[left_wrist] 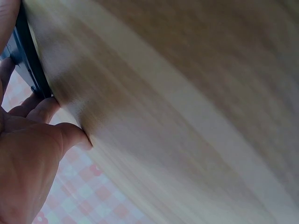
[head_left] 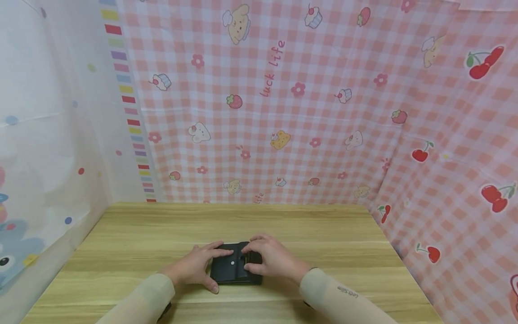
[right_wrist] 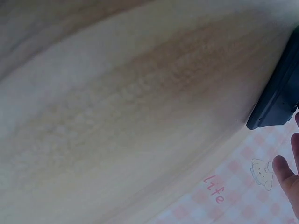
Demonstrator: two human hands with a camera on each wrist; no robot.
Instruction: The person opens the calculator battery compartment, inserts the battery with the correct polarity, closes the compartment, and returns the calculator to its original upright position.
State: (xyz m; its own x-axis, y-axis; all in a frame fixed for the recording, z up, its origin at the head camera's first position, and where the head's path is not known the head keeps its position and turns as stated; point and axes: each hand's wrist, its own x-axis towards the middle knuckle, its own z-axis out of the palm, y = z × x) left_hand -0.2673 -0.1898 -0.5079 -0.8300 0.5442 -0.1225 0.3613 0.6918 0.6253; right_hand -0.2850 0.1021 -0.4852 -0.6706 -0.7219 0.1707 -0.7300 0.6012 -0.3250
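A black wallet (head_left: 223, 270) with a round silver snap lies on the wooden table in the head view. My left hand (head_left: 193, 266) rests at its left side, with fingers stretched over the top edge and onto the leather. The left thumb touches the table by the near left corner. My right hand (head_left: 272, 256) is over the wallet's right part, index finger and thumb curled at a dark flap or strap. In the left wrist view the left hand (left_wrist: 28, 154) touches the wallet's edge (left_wrist: 32, 60). Only fingertips of the right hand (right_wrist: 287, 175) show beside the wallet (right_wrist: 275, 102) in the right wrist view.
The wooden table (head_left: 133, 238) spreads out around the wallet. A pink checked cloth (head_left: 259, 112) hangs behind it and along the right side. At the left hangs a white cloth (head_left: 48, 135) with coloured dots.
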